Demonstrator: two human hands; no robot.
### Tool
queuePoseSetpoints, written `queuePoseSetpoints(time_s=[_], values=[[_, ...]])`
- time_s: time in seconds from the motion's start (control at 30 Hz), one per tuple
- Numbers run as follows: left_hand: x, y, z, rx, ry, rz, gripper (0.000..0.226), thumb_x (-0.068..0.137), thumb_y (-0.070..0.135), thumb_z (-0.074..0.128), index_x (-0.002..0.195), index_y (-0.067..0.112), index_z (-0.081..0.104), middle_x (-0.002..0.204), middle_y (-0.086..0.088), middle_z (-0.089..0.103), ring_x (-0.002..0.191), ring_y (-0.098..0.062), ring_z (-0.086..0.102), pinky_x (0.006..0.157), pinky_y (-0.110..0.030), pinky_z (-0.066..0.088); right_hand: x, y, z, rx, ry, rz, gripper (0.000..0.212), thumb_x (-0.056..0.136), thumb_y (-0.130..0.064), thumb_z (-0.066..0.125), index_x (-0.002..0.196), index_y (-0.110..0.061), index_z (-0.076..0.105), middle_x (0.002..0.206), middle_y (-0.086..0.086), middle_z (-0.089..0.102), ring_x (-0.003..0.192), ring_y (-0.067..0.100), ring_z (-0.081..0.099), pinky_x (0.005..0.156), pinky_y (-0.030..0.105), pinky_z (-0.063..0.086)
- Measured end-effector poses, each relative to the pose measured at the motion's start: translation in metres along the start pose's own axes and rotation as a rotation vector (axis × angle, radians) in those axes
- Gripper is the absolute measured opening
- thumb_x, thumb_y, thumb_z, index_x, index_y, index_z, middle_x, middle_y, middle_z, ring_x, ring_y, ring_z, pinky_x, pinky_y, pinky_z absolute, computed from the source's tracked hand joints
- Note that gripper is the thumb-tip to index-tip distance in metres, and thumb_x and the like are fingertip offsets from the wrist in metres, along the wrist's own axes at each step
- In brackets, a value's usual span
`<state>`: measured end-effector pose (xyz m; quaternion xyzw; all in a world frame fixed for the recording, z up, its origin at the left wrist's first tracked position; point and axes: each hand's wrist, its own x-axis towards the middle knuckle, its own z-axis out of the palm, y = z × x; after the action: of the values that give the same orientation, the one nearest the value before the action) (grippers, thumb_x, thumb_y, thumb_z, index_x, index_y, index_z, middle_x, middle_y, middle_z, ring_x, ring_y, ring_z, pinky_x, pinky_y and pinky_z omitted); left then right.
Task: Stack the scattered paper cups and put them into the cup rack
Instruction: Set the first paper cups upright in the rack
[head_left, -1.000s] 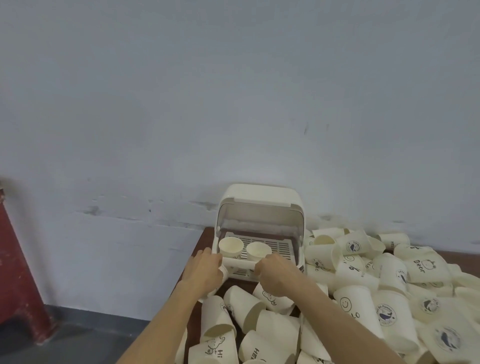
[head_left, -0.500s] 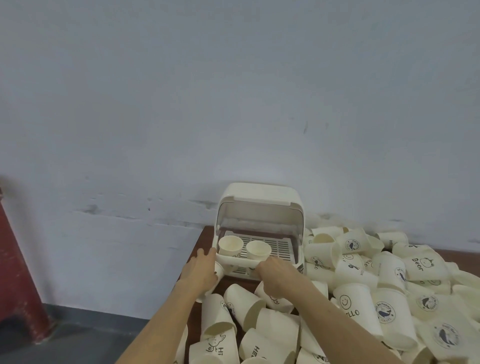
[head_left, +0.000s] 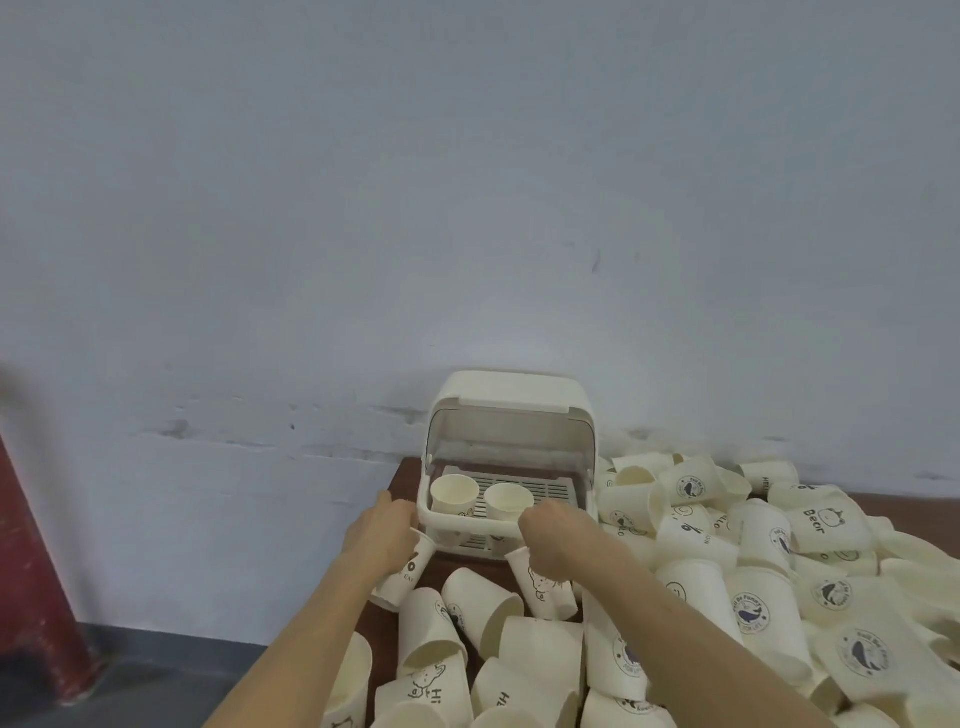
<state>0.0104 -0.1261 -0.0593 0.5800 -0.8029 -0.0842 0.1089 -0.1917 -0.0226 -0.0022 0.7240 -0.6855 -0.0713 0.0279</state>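
The table (head_left: 883, 512) is buried in loose cups (head_left: 753, 613), and at its far left corner the rack (head_left: 511, 410) stands open with two cups (head_left: 454, 493) upright on its grille, just as a second ago, so hardly any of the job is done. What has changed is small: both hands have drawn back off the rack's front rail toward the pile. The left hand (head_left: 382, 535) now curls around a cup (head_left: 402, 577) lying just below the rail, and the right hand (head_left: 553, 538) grips another cup (head_left: 540, 587), which looks like the start of a new stack.
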Motion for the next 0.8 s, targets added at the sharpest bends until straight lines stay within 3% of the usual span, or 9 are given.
queuePoseSetpoints(time_s=[0.13,0.27,0.47,0.57,0.63,0.8], values=[[0.0,0.008,-0.017,-0.026,0.036,0.014,0.007,0.092,0.021,0.056,0.095,0.023,0.062,0.104,-0.001,0.042,0.086,-0.02,0.048,0.078,-0.032,0.045,-0.002,0.007,-0.004,0.024,0.031,0.03,0.015,0.081,-0.003,0.054,0.07,-0.01,0.047,0.065,0.001,0.044,0.062,0.018,0.046,0.049,0.024,0.034],[0.002,0.019,-0.038,-0.084,0.106,0.051,0.007,0.091,0.025,0.06,0.092,0.025,0.066,0.104,-0.001,0.047,0.09,-0.021,0.054,0.08,-0.033,0.047,-0.003,0.015,-0.015,0.078,0.103,0.038,0.027,0.078,-0.003,0.052,0.057,-0.013,0.039,0.057,0.001,0.042,0.051,0.015,0.039,0.045,0.024,0.03],[0.01,0.039,-0.06,-0.204,0.277,0.053,0.01,0.091,0.025,0.059,0.093,0.023,0.068,0.105,-0.003,0.049,0.093,-0.024,0.056,0.078,-0.036,0.047,0.004,0.024,-0.025,0.231,0.294,0.1,0.016,0.075,-0.008,0.049,0.06,-0.011,0.044,0.06,0.005,0.05,0.057,0.023,0.05,0.046,0.029,0.035],[0.012,0.048,-0.058,-0.257,0.39,0.068,0.014,0.093,0.023,0.056,0.099,0.019,0.068,0.106,-0.002,0.05,0.094,-0.024,0.056,0.078,-0.034,0.047,0.011,0.025,-0.024,0.267,0.441,0.128,0.013,0.083,-0.011,0.049,0.079,-0.008,0.061,0.08,0.007,0.061,0.078,0.025,0.056,0.061,0.036,0.048],[0.015,0.052,-0.053,-0.291,0.47,0.093,0.015,0.093,0.02,0.055,0.1,0.018,0.068,0.102,0.0,0.048,0.09,-0.023,0.056,0.077,-0.035,0.048,0.017,0.025,-0.019,0.258,0.563,0.131,0.016,0.09,-0.013,0.049,0.091,-0.008,0.065,0.09,0.006,0.064,0.087,0.023,0.054,0.069,0.035,0.048],[0.022,0.055,-0.035,-0.294,0.518,0.106,0.016,0.095,0.021,0.054,0.1,0.015,0.068,0.101,0.003,0.048,0.08,-0.02,0.055,0.07,-0.034,0.049,0.034,0.016,-0.002,0.212,0.674,0.146,0.011,0.089,-0.011,0.054,0.085,-0.009,0.065,0.083,0.005,0.066,0.082,0.024,0.053,0.07,0.032,0.042]])
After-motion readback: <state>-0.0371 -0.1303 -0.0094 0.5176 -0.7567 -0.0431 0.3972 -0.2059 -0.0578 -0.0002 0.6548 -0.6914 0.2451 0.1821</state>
